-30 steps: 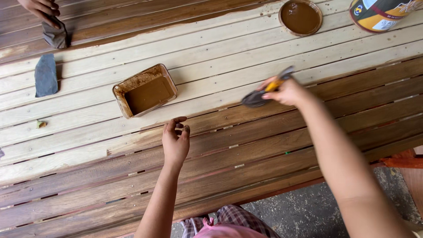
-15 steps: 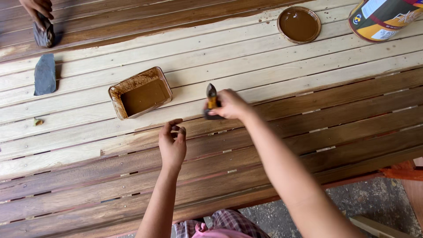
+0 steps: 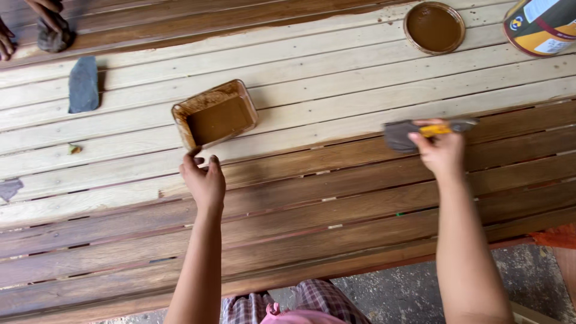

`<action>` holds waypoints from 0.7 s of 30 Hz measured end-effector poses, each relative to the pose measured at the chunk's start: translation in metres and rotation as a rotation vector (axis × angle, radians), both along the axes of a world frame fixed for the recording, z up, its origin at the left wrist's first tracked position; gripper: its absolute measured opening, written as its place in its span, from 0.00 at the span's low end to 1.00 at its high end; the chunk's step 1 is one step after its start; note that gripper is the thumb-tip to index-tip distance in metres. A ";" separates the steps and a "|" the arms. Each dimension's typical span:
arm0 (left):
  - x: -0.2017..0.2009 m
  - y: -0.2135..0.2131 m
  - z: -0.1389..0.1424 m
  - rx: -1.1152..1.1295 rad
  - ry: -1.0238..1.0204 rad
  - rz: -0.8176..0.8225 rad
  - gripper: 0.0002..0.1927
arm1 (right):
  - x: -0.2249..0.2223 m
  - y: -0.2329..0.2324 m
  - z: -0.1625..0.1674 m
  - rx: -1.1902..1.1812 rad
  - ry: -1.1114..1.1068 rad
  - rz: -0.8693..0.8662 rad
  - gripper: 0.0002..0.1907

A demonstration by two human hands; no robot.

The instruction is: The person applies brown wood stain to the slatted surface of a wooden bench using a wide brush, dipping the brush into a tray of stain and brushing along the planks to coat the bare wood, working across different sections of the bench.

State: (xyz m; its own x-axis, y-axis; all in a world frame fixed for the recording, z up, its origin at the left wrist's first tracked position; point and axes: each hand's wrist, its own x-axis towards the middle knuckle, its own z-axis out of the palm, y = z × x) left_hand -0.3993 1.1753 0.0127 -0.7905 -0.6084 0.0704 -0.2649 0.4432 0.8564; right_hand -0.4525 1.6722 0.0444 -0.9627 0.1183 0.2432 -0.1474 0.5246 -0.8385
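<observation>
Compared with half a second earlier, the right hand has swept from just beside the rectangular tray of brown stain out to the right along the slatted wooden panel, and the paintbrush now lies flat and horizontal instead of upright. The left hand has barely shifted. Right arm extended forward, fingers closed around the yellow part of the brush handle; the dark bristles project to the left of the fingers, pressed on the boundary between stained and bare slats. Left arm reaches forward, hand resting on a stained slat with fingers loosely curled and holding nothing; the tray lies just beyond its fingertips. Far beyond the right-hand fingers sit a round lid of stain and a paint can. At upper left, another person's hand presses a dark rag.
</observation>
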 end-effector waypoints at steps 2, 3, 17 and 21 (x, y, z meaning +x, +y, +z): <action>-0.015 -0.036 -0.009 0.042 0.008 0.119 0.22 | 0.013 -0.017 0.004 0.165 0.090 -0.080 0.17; -0.023 -0.054 -0.013 0.021 0.031 0.132 0.23 | 0.021 -0.031 0.006 0.241 0.133 -0.096 0.18; -0.023 -0.223 -0.040 0.670 -0.161 -0.246 0.08 | 0.130 -0.457 -0.050 0.572 0.058 -0.045 0.39; 0.006 -0.278 -0.027 0.601 -0.216 -0.255 0.07 | 0.166 -0.580 -0.069 0.549 0.171 0.086 0.27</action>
State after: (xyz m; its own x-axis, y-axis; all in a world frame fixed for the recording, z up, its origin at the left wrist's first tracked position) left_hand -0.3930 0.8978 -0.0148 -0.8724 -0.2856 -0.3968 -0.4081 -0.0215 0.9127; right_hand -0.2865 1.0923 -0.0244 -0.9050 -0.1461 0.3995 -0.3183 0.8557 -0.4080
